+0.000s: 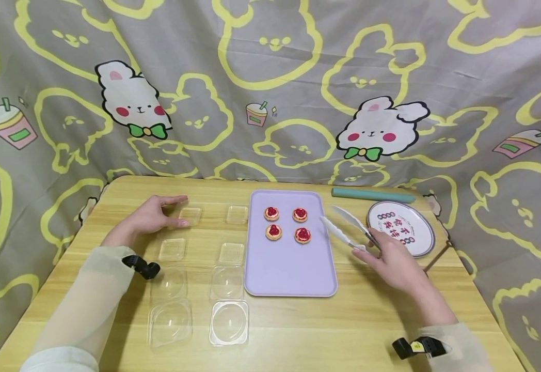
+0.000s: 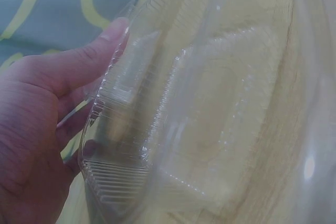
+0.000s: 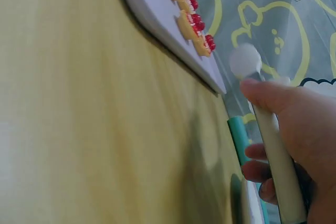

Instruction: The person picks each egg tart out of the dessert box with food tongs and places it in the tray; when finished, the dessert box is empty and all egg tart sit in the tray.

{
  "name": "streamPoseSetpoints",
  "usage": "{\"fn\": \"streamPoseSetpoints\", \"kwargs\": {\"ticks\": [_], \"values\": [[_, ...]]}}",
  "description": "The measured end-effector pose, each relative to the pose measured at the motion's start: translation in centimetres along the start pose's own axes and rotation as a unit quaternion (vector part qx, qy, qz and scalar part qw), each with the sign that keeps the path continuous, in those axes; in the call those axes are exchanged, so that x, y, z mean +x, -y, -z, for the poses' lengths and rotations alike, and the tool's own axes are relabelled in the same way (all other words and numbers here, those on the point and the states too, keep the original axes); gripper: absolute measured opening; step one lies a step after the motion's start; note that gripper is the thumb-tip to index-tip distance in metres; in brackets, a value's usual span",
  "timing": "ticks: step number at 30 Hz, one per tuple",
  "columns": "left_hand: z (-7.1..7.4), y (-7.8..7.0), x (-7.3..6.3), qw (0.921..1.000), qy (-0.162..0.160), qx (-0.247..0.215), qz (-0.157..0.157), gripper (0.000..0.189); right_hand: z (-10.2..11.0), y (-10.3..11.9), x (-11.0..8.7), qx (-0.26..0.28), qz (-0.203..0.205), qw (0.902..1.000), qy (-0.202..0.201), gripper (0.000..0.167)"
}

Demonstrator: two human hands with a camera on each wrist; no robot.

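My left hand [image 1: 152,214] holds a small clear plastic container [image 1: 190,215], thumb at the near side and index finger at the far side. In the left wrist view, the fingers lie against the ribbed wall of a clear container [image 2: 121,182]. My right hand [image 1: 393,261] grips metal tongs [image 1: 368,236] with pale tips. The tongs are spread, their tips near the right edge of a lilac tray [image 1: 289,274], with nothing between them. Several red-topped tarts [image 1: 302,235] sit on the tray's far half. The right wrist view shows the thumb pressing one tong arm [image 3: 278,166].
More clear containers [image 1: 237,214] and clear lids [image 1: 228,323] stand in two columns left of the tray. An oval plate [image 1: 416,235] with red lettering lies at the right. Behind it, a teal roll [image 1: 372,195] lies near a patterned curtain [image 1: 293,77].
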State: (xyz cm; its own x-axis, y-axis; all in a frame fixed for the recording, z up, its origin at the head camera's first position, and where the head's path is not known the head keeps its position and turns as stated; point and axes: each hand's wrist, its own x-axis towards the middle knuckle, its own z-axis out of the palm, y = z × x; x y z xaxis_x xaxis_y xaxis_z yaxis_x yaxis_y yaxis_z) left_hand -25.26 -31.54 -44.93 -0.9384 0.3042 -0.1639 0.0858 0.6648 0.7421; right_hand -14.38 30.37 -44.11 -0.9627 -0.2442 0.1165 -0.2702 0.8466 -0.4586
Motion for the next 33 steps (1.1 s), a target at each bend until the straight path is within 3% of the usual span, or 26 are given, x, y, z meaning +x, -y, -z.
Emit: {"fn": "streamPoseSetpoints", "kwargs": {"ticks": [7,14,26,33], "values": [[-0.1,0.2,0.2,0.9999,-0.006,0.011,-0.002,0.088,-1.2,-1.2,-0.7,-0.027,-0.001,0.9980,-0.057,0.048],[0.0,-0.2,0.1,0.9999,-0.007,0.010,-0.007,0.088,-2.3,-1.6,-1.6,-0.035,-0.055,0.9967,-0.048,0.078],[0.0,-0.3,-0.1,0.9998,0.001,0.004,-0.017,0.091,-3.1,-1.5,-1.9,-0.031,-0.085,0.9949,-0.045,0.081],[0.0,-0.6,-0.4,0.9999,-0.001,-0.009,-0.013,0.092,-2.0,-1.2,-1.7,-0.013,-0.083,0.9943,-0.066,0.090]]}}
